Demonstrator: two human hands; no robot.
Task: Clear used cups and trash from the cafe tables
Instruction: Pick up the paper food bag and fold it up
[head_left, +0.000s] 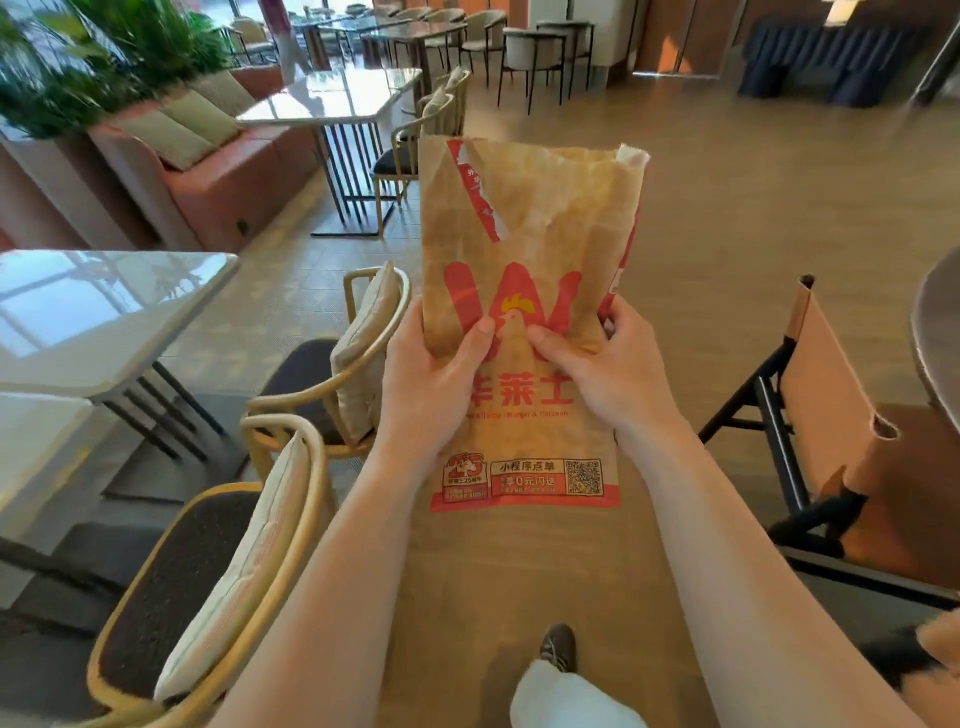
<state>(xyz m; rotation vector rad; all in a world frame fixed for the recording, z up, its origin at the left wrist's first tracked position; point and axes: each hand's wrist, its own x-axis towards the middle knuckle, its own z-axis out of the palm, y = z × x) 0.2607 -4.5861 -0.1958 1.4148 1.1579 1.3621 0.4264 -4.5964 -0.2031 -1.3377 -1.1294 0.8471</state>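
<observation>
Evidently the carry-away step: used paper bag (530, 223) in both hands, up off any bench.
Grips the bag's lower half from either side, left hand (436, 374) on the left edge and right hand (597, 364) on the right, thumbs pressed across the printed front, fingers curled round behind. Holds it upright in the air over the aisle floor, between a glossy bench (104, 312) with its cushioned chairs (332, 364) on the left and a folding chair (826, 395) on the right. Next calls for finding a bin, none in view, or spreading the torn mouth to take more trash. Likely light and crushable, so needs only an easy grip.
</observation>
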